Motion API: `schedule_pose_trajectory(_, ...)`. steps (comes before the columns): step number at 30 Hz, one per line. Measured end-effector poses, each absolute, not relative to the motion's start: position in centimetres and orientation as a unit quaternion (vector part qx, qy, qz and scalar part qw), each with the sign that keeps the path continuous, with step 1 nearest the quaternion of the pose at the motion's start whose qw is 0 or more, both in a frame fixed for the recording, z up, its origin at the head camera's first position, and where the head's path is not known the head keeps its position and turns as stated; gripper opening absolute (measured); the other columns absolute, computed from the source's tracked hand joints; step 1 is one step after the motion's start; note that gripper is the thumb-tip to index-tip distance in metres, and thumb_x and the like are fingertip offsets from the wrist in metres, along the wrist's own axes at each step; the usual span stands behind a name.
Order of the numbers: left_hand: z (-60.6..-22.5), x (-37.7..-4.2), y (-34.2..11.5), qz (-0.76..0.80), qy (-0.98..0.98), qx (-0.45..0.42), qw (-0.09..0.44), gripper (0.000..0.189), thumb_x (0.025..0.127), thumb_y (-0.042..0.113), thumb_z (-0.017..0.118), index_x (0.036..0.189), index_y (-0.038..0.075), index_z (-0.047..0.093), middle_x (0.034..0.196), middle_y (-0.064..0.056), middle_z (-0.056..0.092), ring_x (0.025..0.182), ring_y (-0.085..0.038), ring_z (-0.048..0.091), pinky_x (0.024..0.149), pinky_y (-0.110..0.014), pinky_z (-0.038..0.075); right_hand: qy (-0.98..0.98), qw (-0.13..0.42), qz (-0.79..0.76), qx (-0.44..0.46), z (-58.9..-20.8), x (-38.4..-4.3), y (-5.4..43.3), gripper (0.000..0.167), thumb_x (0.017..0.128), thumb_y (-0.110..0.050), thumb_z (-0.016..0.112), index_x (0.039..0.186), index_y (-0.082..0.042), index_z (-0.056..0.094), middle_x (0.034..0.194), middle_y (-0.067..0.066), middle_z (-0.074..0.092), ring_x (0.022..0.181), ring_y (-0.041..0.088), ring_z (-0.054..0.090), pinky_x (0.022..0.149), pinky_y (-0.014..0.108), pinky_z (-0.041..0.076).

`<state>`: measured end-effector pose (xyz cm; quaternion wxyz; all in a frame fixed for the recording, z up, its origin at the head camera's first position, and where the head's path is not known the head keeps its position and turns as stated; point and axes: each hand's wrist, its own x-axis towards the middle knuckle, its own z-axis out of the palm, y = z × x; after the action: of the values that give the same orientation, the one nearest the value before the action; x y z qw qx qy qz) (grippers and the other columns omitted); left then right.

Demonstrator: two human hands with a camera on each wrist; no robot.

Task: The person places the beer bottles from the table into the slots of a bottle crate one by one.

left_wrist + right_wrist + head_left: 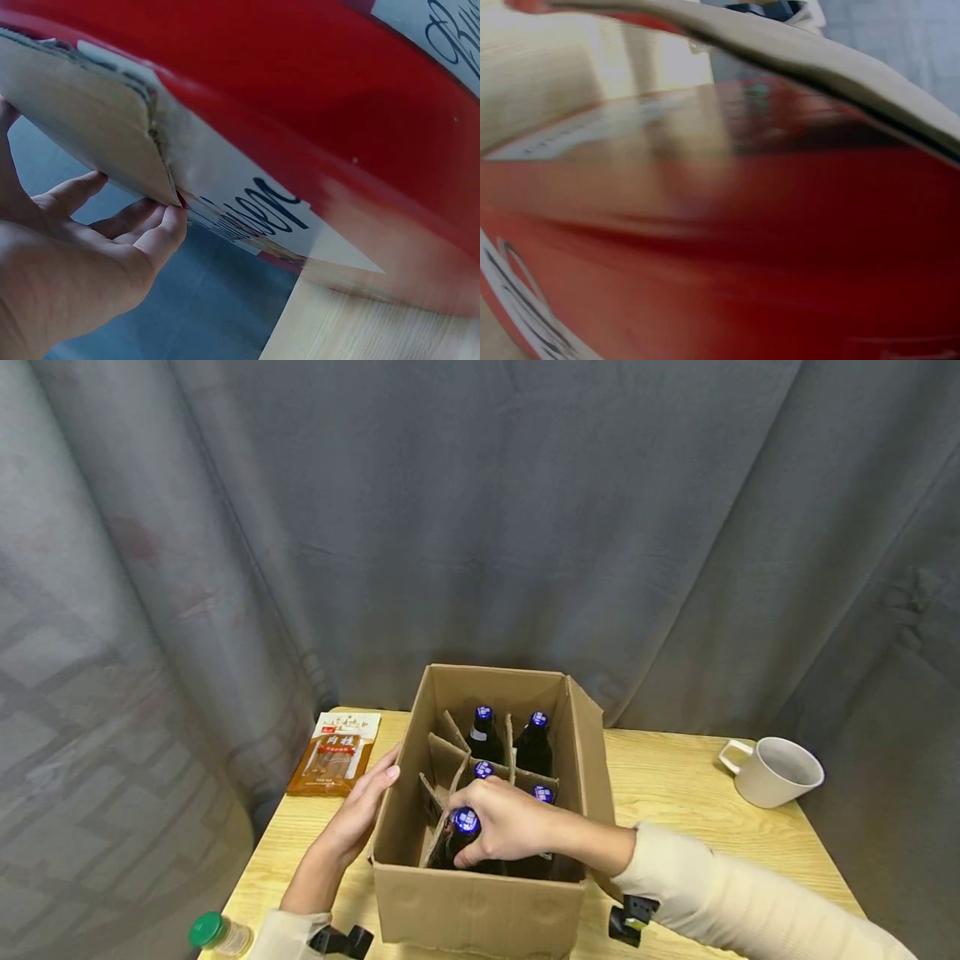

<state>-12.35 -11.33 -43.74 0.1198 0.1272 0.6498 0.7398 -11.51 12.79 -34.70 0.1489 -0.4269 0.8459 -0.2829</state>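
An open cardboard box with cardboard dividers stands on the table. Dark bottles with blue caps sit in its cells, among them a back-left bottle and a back-right bottle. My right hand reaches over the right wall and grips the neck of the front-left bottle, thumb on the near side. Against the box's left side rests my left hand, thumb near the rim. In the left wrist view its fingertips touch a folded-down flap. The right wrist view shows the box's red outside, not the hand.
A brown packet lies on the table left of the box. A green-capped jar is at the near left edge. At the far right stands a pale mug. Grey curtains hang behind the table.
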Motion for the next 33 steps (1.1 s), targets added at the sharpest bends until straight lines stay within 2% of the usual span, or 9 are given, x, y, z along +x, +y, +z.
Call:
schedule_pose_trajectory(8,-43.7,-12.3,-11.0,0.744,0.643,0.13,0.129,0.065,0.105,0.027,0.037,0.156,-0.005,0.013,0.164,-0.019,0.009,0.149,-0.034,-0.002,0.117,-0.054,-0.002,0.852,0.148,-0.224,-0.449,-36.2,-10.9,12.5,0.027,0.069,-0.009,0.089,0.091,-0.012,0.073,0.077,-0.013,0.067,0.064,-0.003,0.051,0.064,0.014,0.045)
schedule_pose_trajectory(13,-43.7,-12.0,-11.1,0.746,0.641,0.13,0.127,0.065,0.106,0.028,0.037,0.156,-0.005,0.012,0.164,-0.019,0.009,0.149,-0.034,0.0,0.117,-0.054,-0.001,0.856,0.153,-0.182,-0.459,-36.7,-10.4,12.2,0.022,0.068,0.0,0.079,0.084,-0.012,0.071,0.067,-0.013,0.06,0.056,-0.002,0.045,0.054,0.012,0.039)
schedule_pose_trajectory(17,-43.5,-11.6,-11.5,0.747,0.642,0.115,0.13,0.066,0.106,0.029,0.037,0.157,-0.004,0.012,0.164,-0.019,0.009,0.148,-0.034,0.004,0.116,-0.033,0.017,0.856,0.16,-0.166,-0.463,-36.9,-10.2,11.7,0.02,0.071,0.003,0.073,0.086,-0.01,0.072,0.066,-0.01,0.06,0.055,0.0,0.044,0.051,0.013,0.037)
schedule_pose_trajectory(20,-43.4,-11.5,-11.7,0.747,0.643,0.11,0.13,0.066,0.106,0.029,0.037,0.157,-0.004,0.011,0.164,-0.019,0.008,0.148,-0.034,0.004,0.116,-0.033,0.017,0.857,0.159,-0.151,-0.467,-36.9,-10.3,11.3,0.021,0.072,0.0,0.075,0.09,-0.011,0.072,0.067,-0.009,0.06,0.056,0.0,0.045,0.052,0.014,0.037)
schedule_pose_trajectory(21,-43.4,-11.5,-11.7,0.745,0.645,0.111,0.128,0.066,0.105,0.029,0.037,0.157,-0.004,0.011,0.164,-0.019,0.007,0.148,-0.034,0.002,0.118,-0.04,0.012,0.856,0.161,-0.148,-0.468,-36.9,-10.3,11.2,0.021,0.073,-0.002,0.076,0.091,-0.011,0.072,0.068,-0.009,0.06,0.056,0.001,0.046,0.053,0.014,0.038)
schedule_pose_trajectory(24,-43.4,-11.5,-11.8,0.744,0.647,0.112,0.124,0.065,0.106,0.029,0.036,0.157,-0.003,0.011,0.164,-0.019,0.005,0.148,-0.035,-0.001,0.116,-0.056,-0.001,0.855,0.176,-0.133,-0.469,-36.8,-10.5,11.2,0.027,0.077,-0.011,0.079,0.103,-0.013,0.072,0.082,-0.01,0.067,0.067,0.001,0.056,0.061,0.015,0.045)
schedule_pose_trajectory(28,-43.4,-11.4,-12.0,0.744,0.647,0.101,0.134,0.065,0.106,0.03,0.035,0.159,0.003,0.009,0.165,-0.016,0.006,0.147,-0.035,0.005,0.116,-0.052,0.008,0.855,0.199,-0.143,-0.458,-35.7,-10.4,11.8,0.042,0.086,-0.027,0.077,0.126,-0.015,0.068,0.113,-0.01,0.07,0.1,0.005,0.063,0.085,0.021,0.049)
schedule_pose_trajectory(31,-43.5,-11.2,-12.1,0.745,0.647,0.098,0.132,0.064,0.106,0.029,0.034,0.16,0.009,0.007,0.165,-0.014,0.006,0.146,-0.036,0.008,0.115,-0.052,0.011,0.853,0.179,-0.166,-0.461,-34.4,-10.0,13.1,0.045,0.094,-0.034,0.068,0.135,-0.014,0.063,0.128,-0.008,0.064,0.118,0.01,0.058,0.099,0.028,0.045)
schedule_pose_trajectory(33,-43.5,-11.2,-12.2,0.738,0.657,0.101,0.12,0.063,0.106,0.029,0.034,0.161,0.01,0.008,0.165,-0.013,0.004,0.147,-0.035,0.003,0.115,-0.055,0.005,0.855,0.139,-0.182,-0.466,-33.6,-9.6,14.5,0.043,0.1,-0.035,0.06,0.136,-0.012,0.061,0.133,-0.002,0.062,0.124,0.014,0.055,0.106,0.035,0.041)
